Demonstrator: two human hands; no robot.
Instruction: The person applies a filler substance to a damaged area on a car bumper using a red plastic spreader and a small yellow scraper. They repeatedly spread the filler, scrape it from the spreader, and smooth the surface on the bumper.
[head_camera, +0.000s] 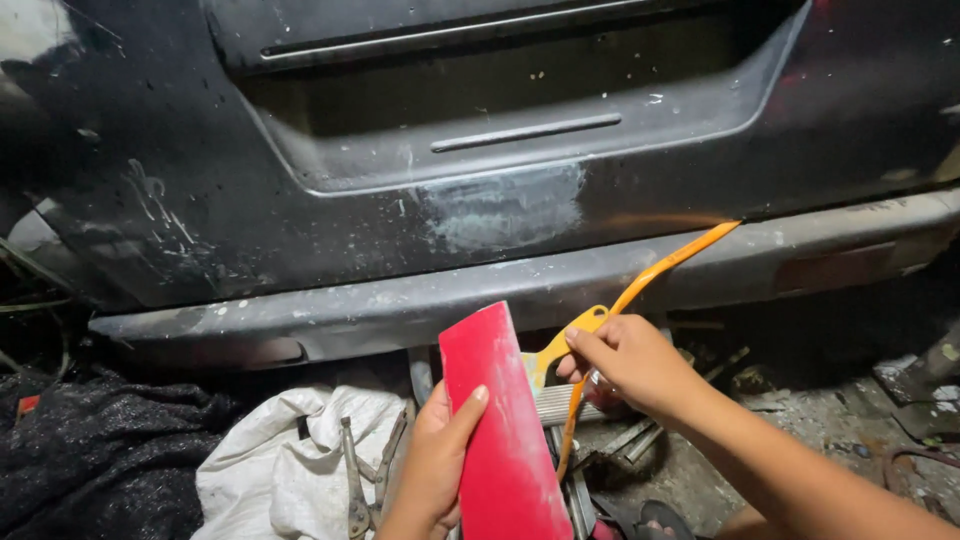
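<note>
Left hand (432, 470): nearest the camera, low in the view at about 6 o'clock; its grip is clenched on the long left edge of the red card, thumb lying across the face.
Red card (500, 430): a flat red sheet held upright, long axis running from 6 o'clock up toward 12 o'clock with a slight lean to the left; its top corner ends just below the bumper.
Right hand (632, 362): just past the card, at 3 o'clock from it; the forearm comes in from the lower right corner. Its grip is closed on the broad end of the yellow spreader, fingers wrapped over the top.
Yellow spreader (650, 275): a slim yellow plastic tool, long axis running from the right hand out toward 2 o'clock, its thin tip reaching the seam where panel meets bumper. The held end sits just beside the card's upper right edge; whether they touch cannot be told.
Pliers (358, 470): lying on a white cloth (260, 460) on the floor, at 9 o'clock from the left hand, untouched.
Bumper (400, 310): grey and dusty, lying across the view beyond both hands.
Filler patch (505, 208): farthest, a pale sanded smear on the dark car panel (200, 200), at 12 o'clock from the card and 11 o'clock from the right hand, which is the nearer hand.
</note>
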